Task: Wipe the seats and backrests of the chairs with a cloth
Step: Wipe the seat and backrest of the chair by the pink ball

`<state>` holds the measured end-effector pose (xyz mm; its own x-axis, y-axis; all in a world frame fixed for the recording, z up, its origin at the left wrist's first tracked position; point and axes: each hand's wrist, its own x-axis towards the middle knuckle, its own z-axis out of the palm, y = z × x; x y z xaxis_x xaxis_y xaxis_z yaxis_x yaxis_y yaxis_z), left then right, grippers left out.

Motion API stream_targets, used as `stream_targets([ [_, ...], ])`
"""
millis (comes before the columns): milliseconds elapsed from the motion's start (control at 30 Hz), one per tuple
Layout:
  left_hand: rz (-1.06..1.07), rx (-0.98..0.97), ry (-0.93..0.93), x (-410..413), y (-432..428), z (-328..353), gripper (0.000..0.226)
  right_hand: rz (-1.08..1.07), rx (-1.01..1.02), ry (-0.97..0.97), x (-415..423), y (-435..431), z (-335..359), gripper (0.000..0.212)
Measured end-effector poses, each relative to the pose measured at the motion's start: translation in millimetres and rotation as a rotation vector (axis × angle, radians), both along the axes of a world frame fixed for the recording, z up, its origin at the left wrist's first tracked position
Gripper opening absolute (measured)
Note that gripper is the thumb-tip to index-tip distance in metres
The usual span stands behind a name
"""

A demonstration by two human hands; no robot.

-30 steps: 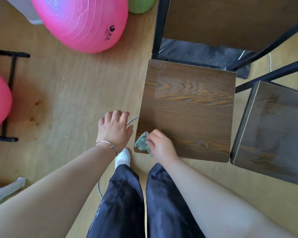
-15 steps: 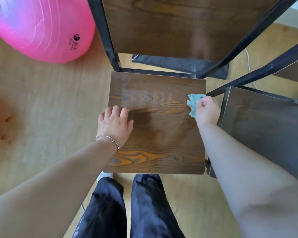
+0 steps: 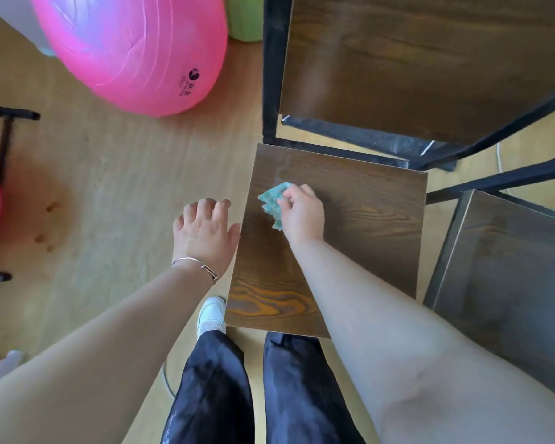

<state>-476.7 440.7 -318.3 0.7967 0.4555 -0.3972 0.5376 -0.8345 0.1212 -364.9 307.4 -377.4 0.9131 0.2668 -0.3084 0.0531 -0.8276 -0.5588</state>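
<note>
A crumpled teal cloth (image 3: 274, 203) is gripped in the curled fingers of the right hand (image 3: 302, 216) and pressed on the far left part of the dark wood-grain chair seat (image 3: 366, 225), while the left hand (image 3: 204, 233) is held spread, grasping nothing, just beside the seat's left edge.

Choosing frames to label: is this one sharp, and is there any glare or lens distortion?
Head view: the right hand and crumpled teal cloth are only slightly soft. Head view: pale sheen near the far left corner of the dark wood-grain chair seat and on the wooden backrest. Head view: wide-angle stretch splays the black metal frame and enlarges the right forearm.
</note>
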Motion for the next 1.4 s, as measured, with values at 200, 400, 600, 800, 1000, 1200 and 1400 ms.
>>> stream_targets([
  [200, 0.020, 0.004, -0.007, -13.5, 14.5, 2.1, 0.044, 0.261, 0.070, 0.038, -44.6, 26.4, -2.7, 0.007],
  [400, -0.061, -0.009, -0.008, 6.6, -7.6, 4.3, 0.045, -0.065, 0.146, 0.035, -11.2, -35.9, 23.7, 0.009],
  [600, -0.158, -0.034, -0.037, 59.4, -58.8, 1.1, 0.043, -0.516, 0.000, -0.049, 68.3, -163.2, 32.9, 0.007],
  [800, -0.225, -0.014, -0.041, 96.1, -82.2, -4.9, 0.042, -0.688, -0.105, -0.085, 125.2, -221.5, 19.6, 0.015],
  [1000, -0.195, 0.000, 0.003, 84.8, -64.3, -13.0, 0.043, -0.640, -0.097, -0.059, 122.7, -176.2, -2.7, 0.009],
  [1200, -0.084, 0.007, 0.018, 52.6, -30.5, -15.9, 0.042, -0.316, 0.059, -0.051, 93.5, -61.6, -5.5, 0.012],
  [1400, 0.020, -0.018, -0.031, 23.4, 1.0, -10.1, 0.044, -0.011, 0.134, -0.006, 65.4, 50.5, -5.8, 0.007],
])
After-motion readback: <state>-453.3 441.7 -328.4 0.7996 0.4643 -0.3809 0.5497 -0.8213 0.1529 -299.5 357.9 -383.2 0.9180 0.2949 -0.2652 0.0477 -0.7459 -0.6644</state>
